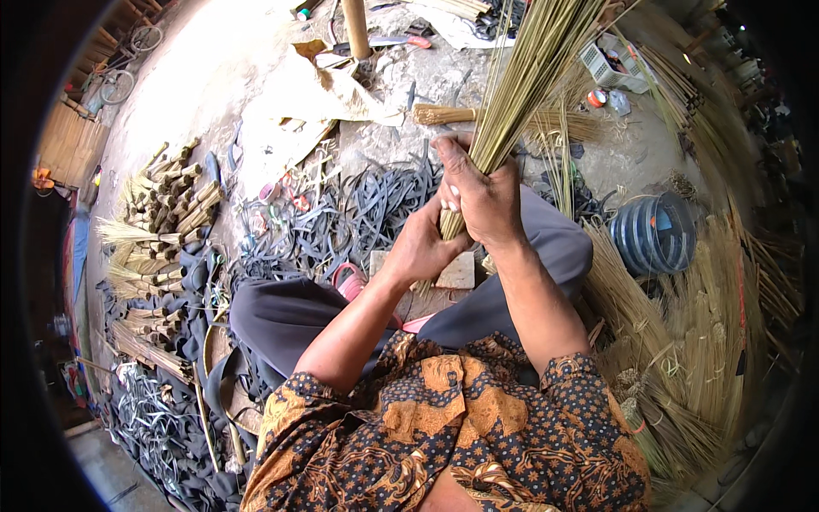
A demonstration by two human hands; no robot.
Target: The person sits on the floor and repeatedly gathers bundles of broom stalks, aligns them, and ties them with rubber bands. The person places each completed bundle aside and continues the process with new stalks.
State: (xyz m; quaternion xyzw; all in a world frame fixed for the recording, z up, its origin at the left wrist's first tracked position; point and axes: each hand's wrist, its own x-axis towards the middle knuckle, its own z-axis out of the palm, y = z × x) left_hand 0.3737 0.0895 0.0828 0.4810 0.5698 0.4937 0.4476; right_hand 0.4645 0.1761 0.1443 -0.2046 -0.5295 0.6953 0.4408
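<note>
Both my hands grip one bundle of thin green-brown palm-rib sticks [537, 77], held at a slant in front of me. My right hand [486, 192] is wrapped round it higher up, and my left hand [426, 239] closes on it just below. The long ends fan out toward the upper right, while the short lower ends poke out beneath my left hand. Below my hands, a small pale wooden block [456, 270] lies between my crossed legs. Beyond them, a tied stick bundle [444, 114] rests on the ground.
Dark rubber strips [367, 205] lie heaped ahead. Several finished stick bundles [171, 200] are stacked at left. Loose long sticks [699, 333] cover the right side, by a clear blue plastic container [653, 232]. Farther off are a white crate [616, 64] and a wooden post [356, 30].
</note>
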